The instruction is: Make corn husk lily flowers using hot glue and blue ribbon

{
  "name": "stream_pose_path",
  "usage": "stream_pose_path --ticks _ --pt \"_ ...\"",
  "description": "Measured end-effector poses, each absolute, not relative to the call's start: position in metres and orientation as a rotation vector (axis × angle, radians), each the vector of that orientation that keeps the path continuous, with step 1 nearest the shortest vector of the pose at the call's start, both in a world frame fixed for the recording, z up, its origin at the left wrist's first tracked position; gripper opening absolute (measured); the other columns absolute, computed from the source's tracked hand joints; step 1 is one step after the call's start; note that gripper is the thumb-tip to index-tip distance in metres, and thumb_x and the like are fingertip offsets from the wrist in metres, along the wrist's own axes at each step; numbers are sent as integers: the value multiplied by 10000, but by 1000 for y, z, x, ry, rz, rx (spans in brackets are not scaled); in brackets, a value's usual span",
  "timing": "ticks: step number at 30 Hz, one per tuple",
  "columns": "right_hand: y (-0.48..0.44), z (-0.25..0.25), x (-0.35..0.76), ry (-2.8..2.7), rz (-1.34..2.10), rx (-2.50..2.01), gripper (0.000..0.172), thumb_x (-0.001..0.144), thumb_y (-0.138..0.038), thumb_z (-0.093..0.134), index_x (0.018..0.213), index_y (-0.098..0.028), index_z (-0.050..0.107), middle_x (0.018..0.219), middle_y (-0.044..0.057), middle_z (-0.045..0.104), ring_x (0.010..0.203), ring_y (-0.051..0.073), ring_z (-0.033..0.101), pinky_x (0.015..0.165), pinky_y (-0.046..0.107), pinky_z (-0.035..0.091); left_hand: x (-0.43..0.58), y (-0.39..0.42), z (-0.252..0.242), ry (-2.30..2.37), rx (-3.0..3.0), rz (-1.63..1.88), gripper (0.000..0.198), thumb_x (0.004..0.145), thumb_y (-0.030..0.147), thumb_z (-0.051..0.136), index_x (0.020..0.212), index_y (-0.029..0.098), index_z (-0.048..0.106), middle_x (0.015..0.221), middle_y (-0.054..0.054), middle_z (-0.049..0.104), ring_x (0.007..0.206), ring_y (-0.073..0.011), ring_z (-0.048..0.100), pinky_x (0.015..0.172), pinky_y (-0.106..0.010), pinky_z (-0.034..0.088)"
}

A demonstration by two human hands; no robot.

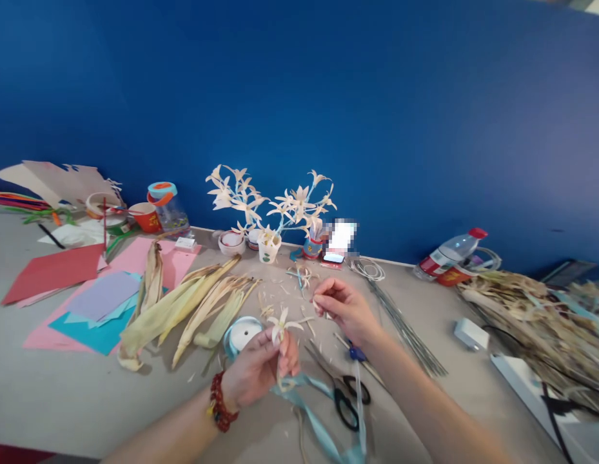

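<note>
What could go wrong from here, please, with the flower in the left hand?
The left hand might squeeze too hard and crease the flower, which looks thin.
It might also brush the scissors, whose tips appear close by.
The loose ribbon beside the scissors might get caught on them.

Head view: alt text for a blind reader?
The left hand holds a pale handmade flower above a grey table; the right hand makes a pinch to its right. Scissors and light-blue ribbon lie close by, corn husks to the left, and similar flowers stand in a white cup behind.
</note>
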State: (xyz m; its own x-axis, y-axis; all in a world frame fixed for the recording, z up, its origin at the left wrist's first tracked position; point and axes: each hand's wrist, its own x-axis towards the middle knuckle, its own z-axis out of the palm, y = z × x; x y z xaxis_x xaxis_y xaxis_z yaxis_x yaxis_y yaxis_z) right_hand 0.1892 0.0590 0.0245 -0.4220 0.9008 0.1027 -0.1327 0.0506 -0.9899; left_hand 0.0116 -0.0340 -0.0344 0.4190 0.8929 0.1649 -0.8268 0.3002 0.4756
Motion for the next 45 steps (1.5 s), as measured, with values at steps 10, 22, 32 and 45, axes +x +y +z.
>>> stream_pose_path --ticks 10,22,32,45 --pt "9 30 200 -1721 916 -838 137 830 -265 712 944 -209 663 844 43 694 753 165 677 708 297 587 14 -35 -35 226 527 1133 227 870 293 663 724 144 573 608 21 477 547 -93 398 632 -257 380" --pt "-5 32 194 -1864 729 -738 90 835 -134 665 803 -218 664 839 53 706 835 205 675 764 351 546 14 -36 -35 270 513 1122 245 834 316 705 724 152 559 606 29 464 539 -91 398 625 -262 374" --pt "3 39 169 -1993 495 -556 166 827 -80 634 843 -245 637 801 18 694 773 192 650 725 357 504 15 -36 -38 270 453 1100 224 829 295 711 737 141 578 612 13 510 550 -97 441 619 -262 377" --pt "7 36 163 -2038 346 -520 212 803 -61 634 879 -259 635 807 20 712 764 197 666 742 376 502 14 -36 -40 252 455 1104 228 832 311 706 741 132 597 591 8 517 538 -99 440 629 -272 385"
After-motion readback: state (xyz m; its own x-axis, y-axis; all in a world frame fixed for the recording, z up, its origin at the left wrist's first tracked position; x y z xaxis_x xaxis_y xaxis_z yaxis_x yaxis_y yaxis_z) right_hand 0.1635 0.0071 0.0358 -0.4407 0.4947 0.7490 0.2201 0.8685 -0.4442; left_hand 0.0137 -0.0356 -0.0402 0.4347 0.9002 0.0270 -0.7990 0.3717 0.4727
